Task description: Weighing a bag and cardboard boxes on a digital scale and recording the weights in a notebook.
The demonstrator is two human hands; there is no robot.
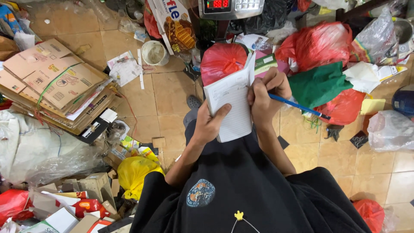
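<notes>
Above the tiled floor (172, 95), near a bundle of flattened cardboard (54, 82) and a red bag (222, 60), the left hand (209, 125) grips a white notepad (230, 105) from below. The right hand (267, 97) pinches a blue pen (297, 105) at the page. Writing goes best with the pad held steady and the tip pressed lightly.

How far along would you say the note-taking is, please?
Done: flattened cardboard already lies tied in a stack, and a red bag sits below the scale, whose display is lit. In hand: the left hand holds the notepad while the right hand presses a blue pen to it. Left: loose bags and boxes lie around; the writing itself is unreadable.
</notes>
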